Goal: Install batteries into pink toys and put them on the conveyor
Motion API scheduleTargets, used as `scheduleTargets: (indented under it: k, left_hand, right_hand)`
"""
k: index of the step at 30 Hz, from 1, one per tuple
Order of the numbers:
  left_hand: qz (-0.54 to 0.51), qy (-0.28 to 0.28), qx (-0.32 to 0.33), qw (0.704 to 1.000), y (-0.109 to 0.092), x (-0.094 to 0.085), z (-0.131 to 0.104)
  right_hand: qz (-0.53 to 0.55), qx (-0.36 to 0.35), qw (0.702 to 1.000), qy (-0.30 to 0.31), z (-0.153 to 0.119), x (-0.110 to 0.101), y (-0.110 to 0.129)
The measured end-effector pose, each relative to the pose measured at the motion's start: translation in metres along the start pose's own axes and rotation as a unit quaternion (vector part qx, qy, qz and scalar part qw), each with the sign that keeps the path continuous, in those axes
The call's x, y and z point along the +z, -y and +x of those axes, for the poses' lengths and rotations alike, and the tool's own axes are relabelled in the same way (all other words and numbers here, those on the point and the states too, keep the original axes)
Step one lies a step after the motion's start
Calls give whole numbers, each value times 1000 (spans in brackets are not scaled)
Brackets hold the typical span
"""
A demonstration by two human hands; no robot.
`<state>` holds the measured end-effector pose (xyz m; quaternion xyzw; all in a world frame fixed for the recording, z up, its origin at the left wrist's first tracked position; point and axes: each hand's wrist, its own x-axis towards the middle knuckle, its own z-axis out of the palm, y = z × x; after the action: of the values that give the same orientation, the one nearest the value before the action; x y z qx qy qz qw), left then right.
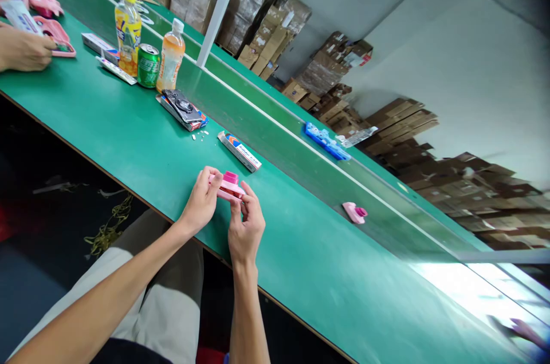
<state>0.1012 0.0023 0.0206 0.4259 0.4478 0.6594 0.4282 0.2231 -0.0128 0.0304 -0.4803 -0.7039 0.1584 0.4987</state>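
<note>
A pink plastic toy part with a darker pink raised piece on top is held between both hands above the green table's front edge. My left hand grips its left end, thumb and fingers closed on it. Around the right end, the fingers of my right hand are pinched. A dark gap shows along the side of the part, between its upper and lower pieces. Just beyond the hands, a long narrow box lies on the green table.
A phone rests on a box. Behind it stand an orange bottle, a green can and a yellow bottle. Another person's hand is at far left. A pink piece and blue tray lie right.
</note>
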Motion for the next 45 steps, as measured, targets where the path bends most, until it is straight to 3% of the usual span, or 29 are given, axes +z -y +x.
scheduleTargets:
  k: [7, 12, 17, 24, 26, 28, 30, 33, 35, 40, 45]
  left_hand:
    - [19, 24, -18, 999, -4, 2, -5]
    - [23, 31, -35, 999, -3, 1, -4]
    - [37, 20, -31, 999, 2, -1, -2]
    - [39, 44, -25, 998, -7, -3, -4]
    - [27, 53, -23, 998, -6, -1, -6]
    - [0, 61, -44, 997, -2, 2, -6]
    - [-17, 80, -77, 994, 2, 5, -6]
    - [16, 145, -83, 986, 4, 11, -6]
    - [47, 183, -71, 979, 3, 13, -6]
    - [55, 213, -97, 971, -1, 17, -2]
    - [102, 212, -92, 968, -9, 18, 1]
  right_hand:
    - [31, 66, 997, -5, -1, -2, 1]
    - [154, 122, 979, -44, 0, -3, 1]
    - [184, 142, 969, 86, 6, -12, -3]
    - [165, 190, 954, 162, 11, -35, 15]
    - [123, 185, 956, 190, 19, -46, 9]
    - [27, 169, 971, 166, 37, -61, -11]
    - [-80, 152, 982, 80, 66, -79, -44]
    - [-171, 151, 972, -54, 120, -105, -100]
    - [-218, 168, 955, -108, 151, -115, -133]
    - [-283, 214, 927, -123, 194, -120, -192]
    - [-316, 228, 913, -117, 203, -118, -216]
